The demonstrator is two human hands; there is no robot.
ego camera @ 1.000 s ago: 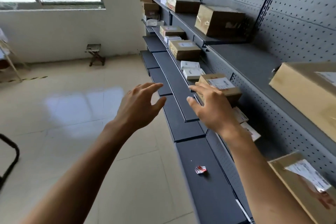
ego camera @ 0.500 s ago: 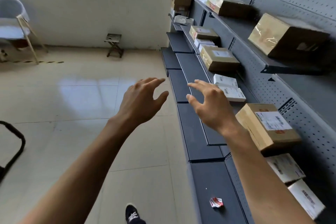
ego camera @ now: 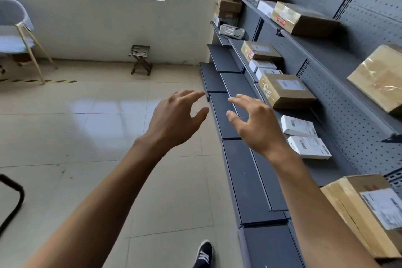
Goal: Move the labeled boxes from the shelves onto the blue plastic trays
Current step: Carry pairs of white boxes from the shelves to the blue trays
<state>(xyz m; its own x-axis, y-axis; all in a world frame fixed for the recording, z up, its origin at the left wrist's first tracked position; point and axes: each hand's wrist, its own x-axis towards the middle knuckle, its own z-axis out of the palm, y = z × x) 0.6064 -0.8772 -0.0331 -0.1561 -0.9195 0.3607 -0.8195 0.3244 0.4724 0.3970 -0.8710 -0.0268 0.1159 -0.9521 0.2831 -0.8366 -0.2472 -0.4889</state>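
Still empty, both: left hand (ego camera: pixel 174 124) and right hand (ego camera: pixel 258 128) spread with fingers loose, gripping nothing. Just beyond and right of the right hand, on the shelf (ego camera: pixel 326 167), the brown labeled box (ego camera: pixel 285 90), long axis running away; nearer the right hand, likely first.

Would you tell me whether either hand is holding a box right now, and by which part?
Neither: the left hand and right hand are open in mid-air, touching nothing.
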